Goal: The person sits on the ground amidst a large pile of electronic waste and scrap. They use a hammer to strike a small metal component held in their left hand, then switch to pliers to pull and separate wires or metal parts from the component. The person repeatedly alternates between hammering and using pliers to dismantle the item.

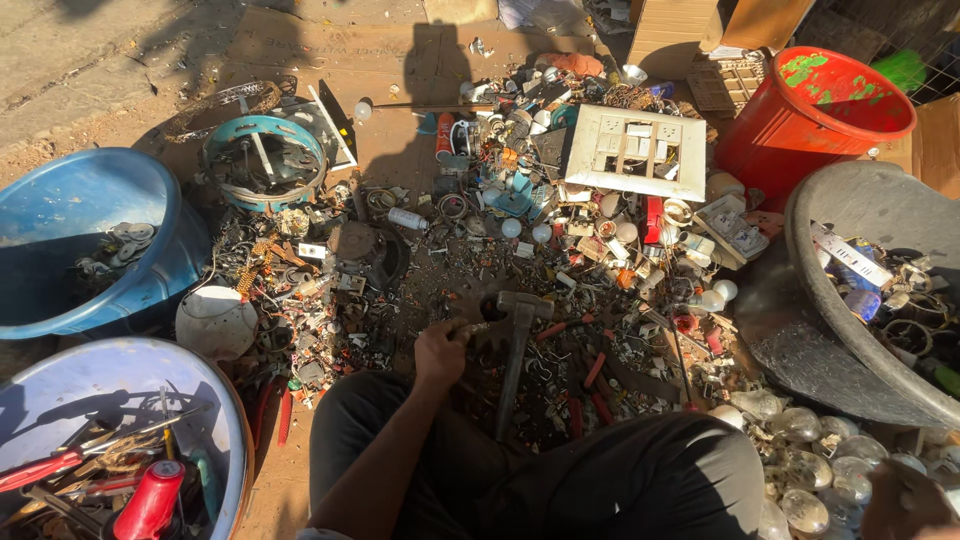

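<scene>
My left hand [440, 355] is closed around a small metal scrap part [472, 329], held just above the pile of broken electrical scrap [560, 250]. Right beside it a hammer [516, 350] rests with its head up and its handle running down to my dark-trousered knee. My right hand [905, 500] shows only partly at the bottom right corner, in shadow, next to a heap of clear glass bulbs [810, 470]. Whether it holds anything is hidden.
Around me stand a blue tub [60, 200], a blue basin [225, 400] holding tools and a red-handled item, a grey basin [800, 350] of scrap and a red bucket [770, 130]. A white switch plate [637, 152] and a round teal fan housing [265, 160] lie on the pile.
</scene>
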